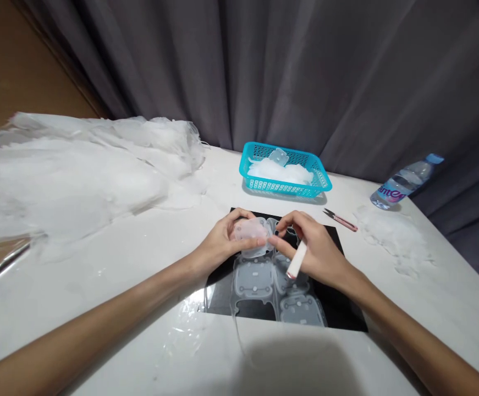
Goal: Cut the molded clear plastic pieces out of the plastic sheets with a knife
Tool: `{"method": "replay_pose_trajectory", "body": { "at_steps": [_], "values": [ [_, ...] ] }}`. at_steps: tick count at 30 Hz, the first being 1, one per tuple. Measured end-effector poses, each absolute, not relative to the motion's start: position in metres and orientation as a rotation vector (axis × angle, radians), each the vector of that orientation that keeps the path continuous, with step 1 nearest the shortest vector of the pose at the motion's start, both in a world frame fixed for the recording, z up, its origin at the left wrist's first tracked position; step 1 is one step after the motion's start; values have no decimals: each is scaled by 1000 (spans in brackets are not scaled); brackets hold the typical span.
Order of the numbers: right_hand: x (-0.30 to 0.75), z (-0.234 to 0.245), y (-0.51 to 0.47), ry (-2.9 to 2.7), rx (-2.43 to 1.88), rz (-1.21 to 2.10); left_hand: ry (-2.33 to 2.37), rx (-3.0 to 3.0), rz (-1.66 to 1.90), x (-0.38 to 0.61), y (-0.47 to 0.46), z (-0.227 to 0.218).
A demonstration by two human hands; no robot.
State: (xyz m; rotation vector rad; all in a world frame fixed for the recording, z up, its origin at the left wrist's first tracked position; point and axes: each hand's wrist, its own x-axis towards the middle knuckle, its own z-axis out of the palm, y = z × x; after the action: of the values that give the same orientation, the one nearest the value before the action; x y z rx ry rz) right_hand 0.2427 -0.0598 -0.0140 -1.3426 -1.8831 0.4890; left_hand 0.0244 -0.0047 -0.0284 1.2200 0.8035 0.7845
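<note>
My left hand (233, 236) pinches a translucent, frosted, rounded-square moulded piece (252, 230) between thumb and fingers, raised over a dark board. My right hand (311, 247) is closed around a white-handled tool (297, 260), whose working end is hidden. Its thumb and index finger are bent close to the right edge of the held piece; whether they grip that edge I cannot tell. Beneath both hands lies a clear moulded sheet (254, 278) with several similar rounded shapes, and an open gap shows at its lower left. The black board (348, 316) lies under the sheet.
A turquoise basket (286, 190) holding translucent pieces stands behind the board. A large heap of translucent sheets (78, 170) covers the left side. To the right are small snips (340, 219), a pile of clear scraps (400, 239) and a water bottle (406, 181). Grey curtain hangs behind.
</note>
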Motion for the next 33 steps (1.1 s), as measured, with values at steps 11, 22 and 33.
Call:
{"method": "replay_pose_trajectory", "body": {
  "at_steps": [11,22,33],
  "values": [
    [256,-12,-47,-1929,-1328,976,826,1199,815,25,-2,-39],
    [251,-18,-55,-2046,-1355,771,800,1231,725,28,-9,-38],
    [244,-30,-42,-1817,-1653,314,737,1603,374,2,5,-26]
  ]
}}
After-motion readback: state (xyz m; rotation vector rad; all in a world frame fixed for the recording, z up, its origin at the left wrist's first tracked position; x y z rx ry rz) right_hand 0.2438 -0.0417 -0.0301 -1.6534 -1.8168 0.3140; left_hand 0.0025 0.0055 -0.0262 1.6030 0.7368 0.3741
